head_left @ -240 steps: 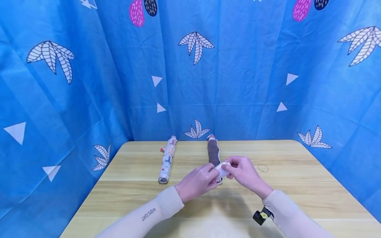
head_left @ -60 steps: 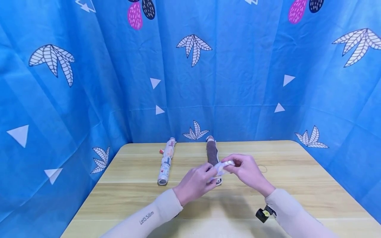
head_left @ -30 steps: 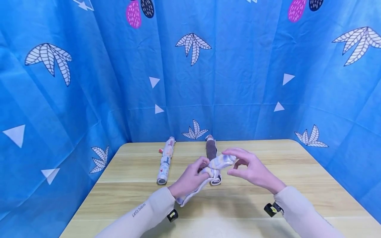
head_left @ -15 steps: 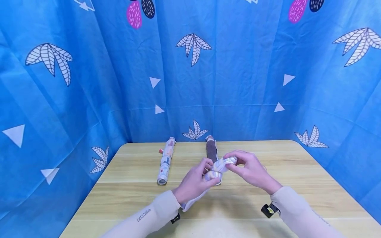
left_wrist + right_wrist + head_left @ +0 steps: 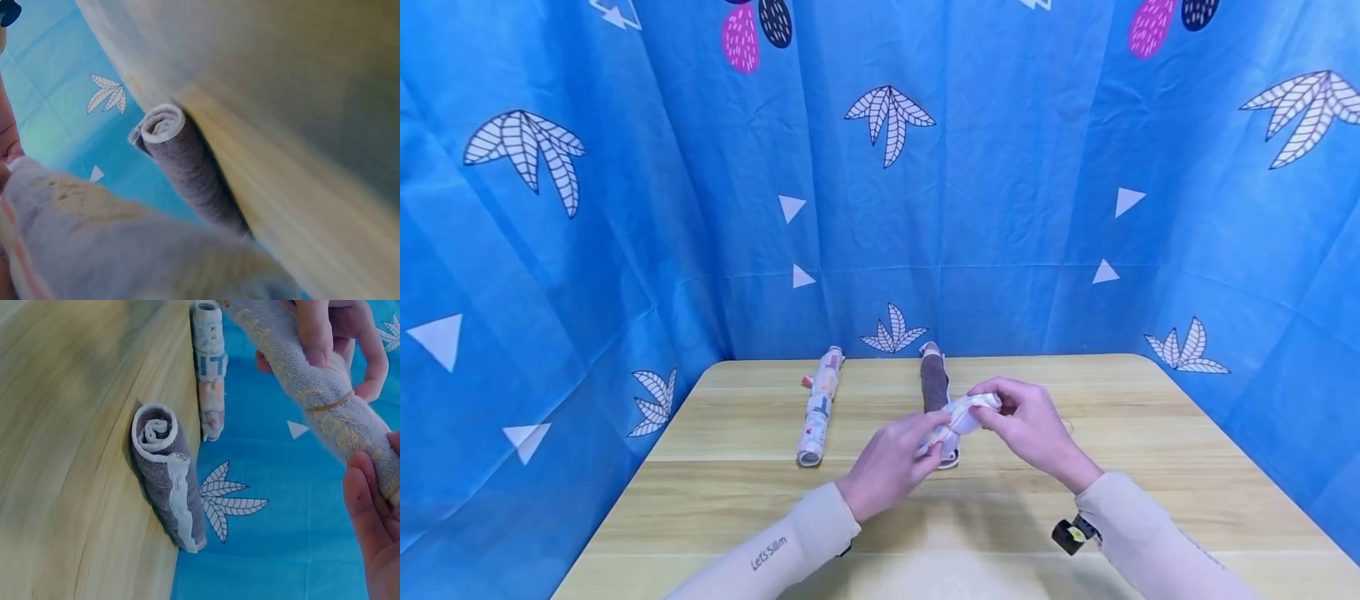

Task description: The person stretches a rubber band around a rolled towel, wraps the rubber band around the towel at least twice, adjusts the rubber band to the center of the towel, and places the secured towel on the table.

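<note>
While you had the pale patterned towel roll (image 5: pixel 961 422) up around the lower centre of the head frame, both of your hands were on it. Your left hand (image 5: pixel 891 467) had its thumb and fingers clamped on the lower-left part of the roll, and your right hand (image 5: pixel 1033 429) was pinching the upper-right end. From the right wrist cam you could see a thin tan band (image 5: pixel 331 403) running across the roll between your hands, with the cloth dented where it sat. The left wrist cam mostly got blurry cloth at the bottom, so not much help there, tbh.

Just behind your roll in the head view, a dark brown roll (image 5: pixel 934 385) with white edging lay on the wooden table (image 5: pixel 647 517), its near end partly hidden by what you were holding. Left of that, you had a white printed roll (image 5: pixel 818 412) lying roughly parallel and well apart, a little red tag (image 5: pixel 807 382) poking out near its top. A blue curtain (image 5: pixel 1000 208) with leaves and triangles filled the upper frame.
</note>
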`<state>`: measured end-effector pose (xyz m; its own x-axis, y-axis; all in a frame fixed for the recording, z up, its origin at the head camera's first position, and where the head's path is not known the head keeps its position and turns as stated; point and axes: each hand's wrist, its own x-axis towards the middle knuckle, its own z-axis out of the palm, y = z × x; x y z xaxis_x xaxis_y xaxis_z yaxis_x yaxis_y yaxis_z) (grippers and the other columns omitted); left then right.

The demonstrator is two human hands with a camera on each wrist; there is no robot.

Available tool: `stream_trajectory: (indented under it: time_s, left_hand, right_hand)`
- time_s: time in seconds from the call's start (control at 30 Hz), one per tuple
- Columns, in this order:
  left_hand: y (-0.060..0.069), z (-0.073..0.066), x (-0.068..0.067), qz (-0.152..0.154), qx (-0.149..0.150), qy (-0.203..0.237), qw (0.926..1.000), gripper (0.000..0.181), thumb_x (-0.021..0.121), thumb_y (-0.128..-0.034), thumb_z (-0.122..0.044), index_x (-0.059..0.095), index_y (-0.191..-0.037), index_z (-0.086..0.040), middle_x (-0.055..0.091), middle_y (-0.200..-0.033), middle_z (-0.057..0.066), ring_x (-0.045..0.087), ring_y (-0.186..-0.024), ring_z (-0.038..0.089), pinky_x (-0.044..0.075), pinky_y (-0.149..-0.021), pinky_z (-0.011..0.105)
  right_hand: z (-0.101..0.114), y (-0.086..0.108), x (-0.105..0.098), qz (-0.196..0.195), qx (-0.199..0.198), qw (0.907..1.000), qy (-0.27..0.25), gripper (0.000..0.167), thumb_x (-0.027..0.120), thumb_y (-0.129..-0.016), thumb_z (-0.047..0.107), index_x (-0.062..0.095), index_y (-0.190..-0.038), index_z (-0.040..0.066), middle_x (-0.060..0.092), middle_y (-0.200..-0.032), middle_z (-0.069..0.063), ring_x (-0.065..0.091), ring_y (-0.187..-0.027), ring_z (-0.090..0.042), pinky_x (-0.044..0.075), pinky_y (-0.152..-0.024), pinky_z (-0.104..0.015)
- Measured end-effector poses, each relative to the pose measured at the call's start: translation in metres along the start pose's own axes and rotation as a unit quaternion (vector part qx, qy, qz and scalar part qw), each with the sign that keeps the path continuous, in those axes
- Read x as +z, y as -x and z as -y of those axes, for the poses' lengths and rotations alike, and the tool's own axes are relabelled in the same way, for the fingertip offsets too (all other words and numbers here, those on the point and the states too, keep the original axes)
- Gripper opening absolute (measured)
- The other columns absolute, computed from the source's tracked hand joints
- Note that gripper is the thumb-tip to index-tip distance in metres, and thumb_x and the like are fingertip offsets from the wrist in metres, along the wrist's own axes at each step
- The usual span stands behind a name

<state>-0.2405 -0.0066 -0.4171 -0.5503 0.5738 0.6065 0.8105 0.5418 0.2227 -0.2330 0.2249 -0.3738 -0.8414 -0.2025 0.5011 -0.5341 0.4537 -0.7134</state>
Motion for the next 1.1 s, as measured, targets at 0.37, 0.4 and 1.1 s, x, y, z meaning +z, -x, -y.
stream_trajectory:
  time_s: [0.37,0.4,1.1]
  left_hand:
    - [-0.008,-0.006,-0.002,0.048,0.000,-0.038,0.9981,0.015,0.071,-0.0887,-0.016,0.059,-0.098,-0.019,0.060,-0.088,-0.006,0.046,-0.062,0.000,0.034,-0.049,0.008]
    - [-0.007,-0.006,-0.001,0.049,0.004,-0.041,0.9980,0.014,0.071,-0.0886,-0.016,0.059,-0.095,-0.019,0.059,-0.087,-0.006,0.046,-0.062,0.000,0.034,-0.049,0.008]
    - [-0.001,0.010,-0.005,0.110,-0.085,0.132,0.9814,0.024,0.073,-0.0929,-0.032,0.052,-0.101,-0.023,0.068,-0.108,-0.003,0.063,-0.088,0.005,0.053,-0.073,0.018]
  right_hand:
    - [-0.006,0.003,0.003,-0.003,0.050,0.9983,-0.028,0.011,0.074,-0.090,0.012,0.073,-0.101,0.009,0.072,-0.087,-0.009,0.064,-0.065,-0.014,0.056,-0.058,-0.028]
    - [-0.007,0.003,0.003,-0.002,0.055,0.9979,-0.033,0.012,0.074,-0.090,0.012,0.073,-0.101,0.008,0.072,-0.088,-0.009,0.064,-0.066,-0.014,0.056,-0.059,-0.029]
    - [-0.012,-0.004,-0.006,0.035,0.134,0.9862,-0.090,0.027,0.072,-0.093,0.018,0.068,-0.112,-0.001,0.069,-0.095,-0.013,0.064,-0.073,-0.018,0.057,-0.063,-0.030]
